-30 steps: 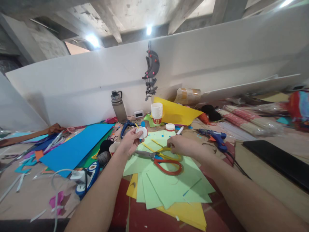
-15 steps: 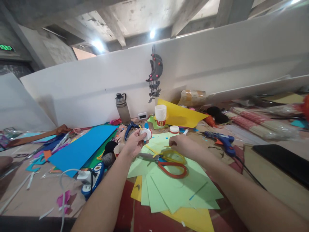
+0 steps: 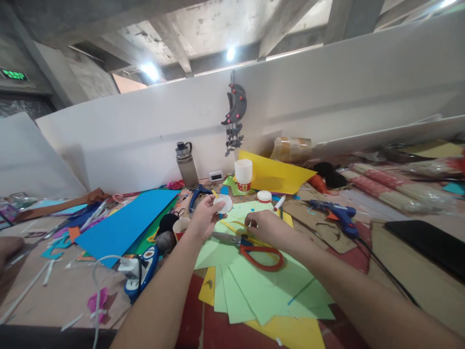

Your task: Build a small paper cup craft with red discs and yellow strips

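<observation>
My left hand (image 3: 208,216) pinches a small white round piece (image 3: 225,204) that looks like the base of a paper cup, tilted so its pale face shows. Bits of blue and yellow stick out around it. To its right, my right hand (image 3: 262,225) is closed, its fingertips at a thin curved yellow paper strip (image 3: 239,223) that they appear to pinch. Beneath both hands, large scissors (image 3: 261,258) with a red-orange handle lie on fanned light green sheets (image 3: 250,295). A low white cup piece with a red rim (image 3: 264,196) sits just beyond my right hand.
Stacked paper cups (image 3: 243,173), a bottle (image 3: 187,165) and yellow card (image 3: 279,175) stand at the back. A blue glue gun (image 3: 339,215) with a cord lies right, near a black flat object (image 3: 428,245). Blue card (image 3: 127,220) and a power strip (image 3: 145,274) are left.
My right hand has moved left and slightly down, closer to my left hand, with the yellow strip at its fingertips. The white piece in my left hand has turned, showing more of its round face.
</observation>
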### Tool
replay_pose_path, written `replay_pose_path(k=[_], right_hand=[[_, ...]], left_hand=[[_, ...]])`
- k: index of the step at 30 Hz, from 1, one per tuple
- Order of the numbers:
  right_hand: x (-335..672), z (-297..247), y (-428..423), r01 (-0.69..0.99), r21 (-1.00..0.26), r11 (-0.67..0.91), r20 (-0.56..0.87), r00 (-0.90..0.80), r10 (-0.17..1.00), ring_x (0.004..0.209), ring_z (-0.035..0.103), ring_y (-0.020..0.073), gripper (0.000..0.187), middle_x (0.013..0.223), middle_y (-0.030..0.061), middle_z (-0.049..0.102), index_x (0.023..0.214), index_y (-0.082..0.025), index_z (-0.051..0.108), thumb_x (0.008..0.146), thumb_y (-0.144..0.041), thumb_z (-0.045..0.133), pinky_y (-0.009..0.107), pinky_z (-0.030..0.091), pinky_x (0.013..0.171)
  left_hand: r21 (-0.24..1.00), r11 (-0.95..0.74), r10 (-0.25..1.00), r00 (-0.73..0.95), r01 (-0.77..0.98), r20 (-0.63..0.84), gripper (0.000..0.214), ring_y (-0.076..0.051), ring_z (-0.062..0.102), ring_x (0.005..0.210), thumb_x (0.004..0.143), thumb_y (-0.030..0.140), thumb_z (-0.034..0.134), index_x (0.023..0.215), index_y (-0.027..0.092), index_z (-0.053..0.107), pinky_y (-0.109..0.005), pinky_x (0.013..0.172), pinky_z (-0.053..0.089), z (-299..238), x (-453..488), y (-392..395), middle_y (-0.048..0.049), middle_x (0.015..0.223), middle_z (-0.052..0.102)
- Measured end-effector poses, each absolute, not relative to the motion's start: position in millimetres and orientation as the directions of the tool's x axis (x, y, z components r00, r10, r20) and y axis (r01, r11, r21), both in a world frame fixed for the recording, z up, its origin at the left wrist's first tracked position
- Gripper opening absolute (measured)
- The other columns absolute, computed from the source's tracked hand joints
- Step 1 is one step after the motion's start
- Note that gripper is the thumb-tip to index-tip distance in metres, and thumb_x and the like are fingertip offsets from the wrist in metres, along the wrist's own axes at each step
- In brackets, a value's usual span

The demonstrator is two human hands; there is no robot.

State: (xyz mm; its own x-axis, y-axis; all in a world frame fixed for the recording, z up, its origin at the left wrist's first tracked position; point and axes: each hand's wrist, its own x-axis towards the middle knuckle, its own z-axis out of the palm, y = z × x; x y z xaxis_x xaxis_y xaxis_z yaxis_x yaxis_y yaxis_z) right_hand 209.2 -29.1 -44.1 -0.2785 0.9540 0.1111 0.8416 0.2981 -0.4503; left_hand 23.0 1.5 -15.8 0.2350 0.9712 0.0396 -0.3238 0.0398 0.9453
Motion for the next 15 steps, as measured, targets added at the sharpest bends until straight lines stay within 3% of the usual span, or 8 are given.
replay_pose_path(k=[11, 15], right_hand=[[209.8, -41.6, -28.8, 0.824, -0.482, 0.298, 0.113, -0.279, 0.954, 0.069, 0.059, 0.0147, 0.018, 0.079, 0.0036, 0.069, 0.084, -0.019, 0.067, 0.074, -0.028, 0.055, 0.022, 0.038, 0.059], [225.4, -27.6, -28.4, 0.801, -0.519, 0.297, 0.203, -0.222, 0.954, 0.069, 0.059, 0.0146, 0.020, 0.079, 0.0033, 0.068, 0.079, -0.019, 0.066, 0.080, -0.032, 0.050, 0.022, 0.039, 0.060]], left_hand=[[0.952, 0.016, 0.972, 0.229, -0.305, 0.057, 0.033, -0.012, 0.059, 0.067, 0.062, 0.023, 0.072, 0.089, 0.014, 0.056, -0.021, 0.048, 0.047, -16.6, 25.2, 0.6, -0.0059, 0.087, 0.063], [0.951, 0.017, 0.973, 0.225, -0.309, 0.056, 0.033, -0.014, 0.060, 0.067, 0.061, 0.023, 0.073, 0.087, 0.014, 0.056, -0.022, 0.047, 0.046, -17.7, 24.2, 2.2, -0.0064, 0.086, 0.064]])
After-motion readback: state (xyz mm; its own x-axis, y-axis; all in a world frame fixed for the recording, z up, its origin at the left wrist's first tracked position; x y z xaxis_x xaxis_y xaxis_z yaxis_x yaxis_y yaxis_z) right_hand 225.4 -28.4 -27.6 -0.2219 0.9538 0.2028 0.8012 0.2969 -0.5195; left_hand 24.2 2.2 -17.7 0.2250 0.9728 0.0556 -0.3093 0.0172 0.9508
